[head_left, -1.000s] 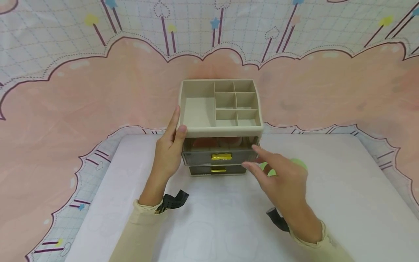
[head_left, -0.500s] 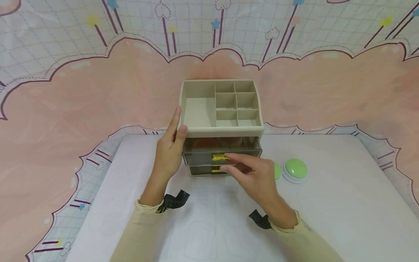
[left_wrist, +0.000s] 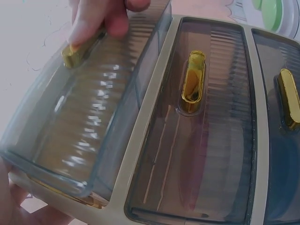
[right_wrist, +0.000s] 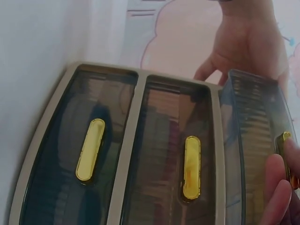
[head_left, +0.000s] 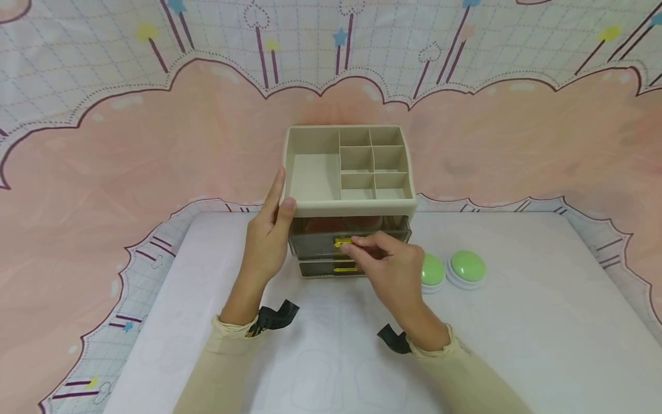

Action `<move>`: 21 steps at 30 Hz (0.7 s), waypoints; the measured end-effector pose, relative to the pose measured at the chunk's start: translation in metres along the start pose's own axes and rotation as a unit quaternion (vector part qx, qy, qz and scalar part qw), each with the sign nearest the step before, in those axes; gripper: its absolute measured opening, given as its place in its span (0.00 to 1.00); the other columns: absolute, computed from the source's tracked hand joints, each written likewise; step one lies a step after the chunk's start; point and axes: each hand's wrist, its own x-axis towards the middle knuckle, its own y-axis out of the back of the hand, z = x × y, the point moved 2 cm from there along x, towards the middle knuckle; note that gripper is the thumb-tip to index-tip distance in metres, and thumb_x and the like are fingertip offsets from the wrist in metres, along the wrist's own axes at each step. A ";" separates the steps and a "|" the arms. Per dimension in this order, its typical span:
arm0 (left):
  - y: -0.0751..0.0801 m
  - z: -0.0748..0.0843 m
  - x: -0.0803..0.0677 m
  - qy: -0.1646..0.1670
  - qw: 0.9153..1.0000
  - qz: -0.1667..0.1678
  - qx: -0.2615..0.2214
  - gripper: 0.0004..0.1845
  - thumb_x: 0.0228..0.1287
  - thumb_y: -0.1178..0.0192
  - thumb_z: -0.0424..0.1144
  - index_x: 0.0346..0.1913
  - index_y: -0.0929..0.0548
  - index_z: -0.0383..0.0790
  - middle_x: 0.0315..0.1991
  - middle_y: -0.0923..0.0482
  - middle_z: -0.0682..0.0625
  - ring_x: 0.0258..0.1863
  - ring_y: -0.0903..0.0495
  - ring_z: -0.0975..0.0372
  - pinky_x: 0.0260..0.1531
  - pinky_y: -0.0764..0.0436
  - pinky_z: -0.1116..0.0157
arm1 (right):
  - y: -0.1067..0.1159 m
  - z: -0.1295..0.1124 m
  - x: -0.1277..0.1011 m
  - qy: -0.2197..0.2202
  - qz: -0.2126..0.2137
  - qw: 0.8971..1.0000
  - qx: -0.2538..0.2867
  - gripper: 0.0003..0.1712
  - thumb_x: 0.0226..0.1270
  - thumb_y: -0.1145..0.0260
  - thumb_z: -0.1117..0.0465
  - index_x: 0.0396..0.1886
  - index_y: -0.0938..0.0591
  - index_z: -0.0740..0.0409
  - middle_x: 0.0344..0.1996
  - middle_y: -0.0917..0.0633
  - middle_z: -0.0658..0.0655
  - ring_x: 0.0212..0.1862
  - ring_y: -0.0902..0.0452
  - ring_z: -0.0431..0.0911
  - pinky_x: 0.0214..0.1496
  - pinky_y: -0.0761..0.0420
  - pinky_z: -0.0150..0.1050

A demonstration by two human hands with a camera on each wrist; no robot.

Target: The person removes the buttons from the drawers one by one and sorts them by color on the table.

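A beige organizer (head_left: pixel 310 204) with an open compartment tray on top and three smoky clear drawers stands at the back of the white mat. Its top drawer (head_left: pixel 315 244) sticks out a little, with red things showing dimly inside. My right hand (head_left: pixel 357 246) pinches that drawer's gold handle (head_left: pixel 341 242). The left wrist view shows its fingertips (left_wrist: pixel 93 23) over the handle (left_wrist: pixel 72 55). My left hand (head_left: pixel 281 195) holds the organizer's left side, thumb curled on the front corner of the rim. The middle handle (right_wrist: pixel 191 166) and bottom handle (right_wrist: pixel 90 150) sit flush.
Two green dome buttons (head_left: pixel 432 270) (head_left: pixel 468 265) lie on the white mat (head_left: pixel 517 322) just right of the organizer. A pink and white patterned cloth (head_left: pixel 103 172) covers the surface behind and around the mat.
My right hand moved left from the top drawer's right corner to its gold handle and closed on it. The drawer slid in slightly. The green buttons came into full view.
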 end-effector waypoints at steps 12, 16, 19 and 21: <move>0.000 0.001 0.000 -0.001 1.000 -0.002 -0.005 0.30 0.79 0.58 0.65 0.79 0.49 0.76 0.79 0.47 0.69 0.77 0.37 0.60 0.74 0.33 0.51 | -0.012 0.007 0.017 -0.042 0.004 0.997 0.066 0.08 0.54 0.18 0.62 0.29 0.09 0.62 0.30 0.08 0.58 0.20 0.13 0.49 0.25 0.16 0.31; 0.001 0.001 0.000 -0.001 1.000 0.000 -0.004 0.30 0.79 0.58 0.64 0.80 0.48 0.74 0.79 0.47 0.68 0.77 0.36 0.59 0.73 0.32 0.50 | -0.012 0.010 0.021 -0.056 -0.003 0.996 0.067 0.08 0.55 0.19 0.63 0.30 0.09 0.61 0.31 0.08 0.58 0.20 0.14 0.49 0.24 0.16 0.33; 0.000 0.000 0.000 -0.001 1.000 0.000 -0.003 0.30 0.79 0.58 0.65 0.80 0.48 0.74 0.79 0.47 0.68 0.76 0.36 0.59 0.73 0.32 0.50 | -0.013 0.011 0.021 -0.062 -0.004 0.996 0.068 0.08 0.55 0.19 0.62 0.31 0.09 0.61 0.31 0.08 0.57 0.19 0.14 0.50 0.25 0.16 0.33; 0.000 0.000 0.000 -0.001 1.000 0.000 -0.003 0.31 0.79 0.58 0.65 0.80 0.48 0.74 0.79 0.47 0.68 0.76 0.36 0.59 0.73 0.32 0.50 | -0.013 0.011 0.021 -0.064 -0.003 0.996 0.069 0.08 0.56 0.19 0.62 0.31 0.09 0.61 0.31 0.08 0.57 0.20 0.14 0.50 0.25 0.16 0.33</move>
